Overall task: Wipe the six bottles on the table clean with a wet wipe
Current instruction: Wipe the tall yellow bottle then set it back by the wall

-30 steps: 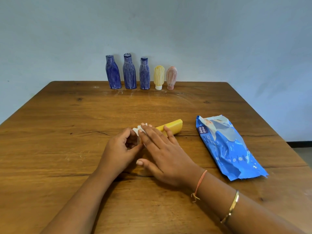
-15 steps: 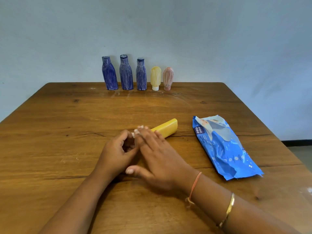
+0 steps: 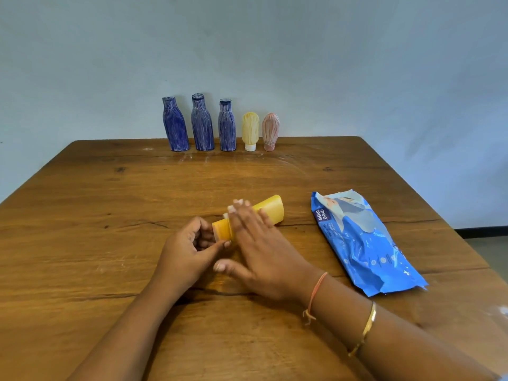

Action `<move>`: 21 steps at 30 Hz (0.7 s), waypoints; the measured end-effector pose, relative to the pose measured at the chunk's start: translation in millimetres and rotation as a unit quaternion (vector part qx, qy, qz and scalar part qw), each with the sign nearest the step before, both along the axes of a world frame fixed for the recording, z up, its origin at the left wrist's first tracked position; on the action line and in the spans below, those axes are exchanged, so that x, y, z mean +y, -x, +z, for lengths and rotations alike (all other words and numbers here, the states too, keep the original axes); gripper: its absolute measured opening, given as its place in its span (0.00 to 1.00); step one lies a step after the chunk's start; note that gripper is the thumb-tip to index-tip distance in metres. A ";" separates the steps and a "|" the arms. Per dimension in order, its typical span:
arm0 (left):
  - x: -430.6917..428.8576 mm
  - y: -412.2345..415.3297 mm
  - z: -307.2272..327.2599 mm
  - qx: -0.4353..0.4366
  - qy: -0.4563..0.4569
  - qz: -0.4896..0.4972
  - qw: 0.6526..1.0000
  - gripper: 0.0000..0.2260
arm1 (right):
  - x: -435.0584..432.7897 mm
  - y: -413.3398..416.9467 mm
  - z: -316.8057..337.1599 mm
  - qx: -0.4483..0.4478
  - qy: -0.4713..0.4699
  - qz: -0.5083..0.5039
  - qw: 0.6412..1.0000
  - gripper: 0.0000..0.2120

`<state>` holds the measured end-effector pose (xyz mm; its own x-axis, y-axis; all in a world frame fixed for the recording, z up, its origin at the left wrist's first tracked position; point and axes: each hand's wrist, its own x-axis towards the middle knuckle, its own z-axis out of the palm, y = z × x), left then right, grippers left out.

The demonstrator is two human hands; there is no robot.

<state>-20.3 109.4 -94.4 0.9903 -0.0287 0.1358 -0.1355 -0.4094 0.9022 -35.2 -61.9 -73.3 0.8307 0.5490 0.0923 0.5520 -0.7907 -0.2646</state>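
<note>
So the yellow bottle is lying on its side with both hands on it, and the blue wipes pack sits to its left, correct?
No. In the head view the blue wipes pack sits right of the yellow bottle, not left. The bottle does lie on its side, left hand and right hand on it.

Orange thread (image 3: 319, 284), gold bangle (image 3: 369, 320) by right hand (image 3: 264, 251)

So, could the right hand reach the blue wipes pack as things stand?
Probably yes: the right hand lies flat on the yellow bottle, and only bare table separates it from the wipes pack.
</note>
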 end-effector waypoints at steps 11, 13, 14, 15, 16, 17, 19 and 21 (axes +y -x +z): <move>-4.1 -1.7 4.6 0.052 0.060 0.012 0.997 0.13 | -37.1 -27.7 -12.6 0.019 0.035 -0.096 0.995 0.44; -3.5 -2.7 3.6 0.052 0.051 0.015 0.997 0.19 | -36.0 -26.6 -13.1 0.029 0.032 -0.095 0.995 0.45; -3.4 -2.9 3.5 0.051 0.047 0.014 0.997 0.20 | -34.7 -26.2 -13.4 0.032 0.031 -0.094 0.995 0.45; -3.2 -2.7 3.4 0.051 0.047 0.012 0.997 0.20 | -33.4 -26.3 -13.4 0.034 0.030 -0.095 0.994 0.45; -3.0 -2.6 3.3 0.051 0.052 0.009 0.997 0.20 | -32.1 -27.1 -13.7 0.037 0.029 -0.097 0.994 0.45; -2.7 -1.9 3.9 0.054 0.057 0.006 0.997 0.20 | -30.7 -27.3 -13.2 0.043 0.031 -0.098 0.994 0.46; -1.8 -1.3 5.3 0.067 0.068 -0.002 0.995 0.24 | -26.5 -26.6 -13.3 0.053 0.042 -0.093 0.993 0.46; -1.0 -2.3 5.5 0.082 0.074 -0.005 0.994 0.27 | -20.6 -22.6 -13.9 0.050 0.052 -0.083 0.994 0.46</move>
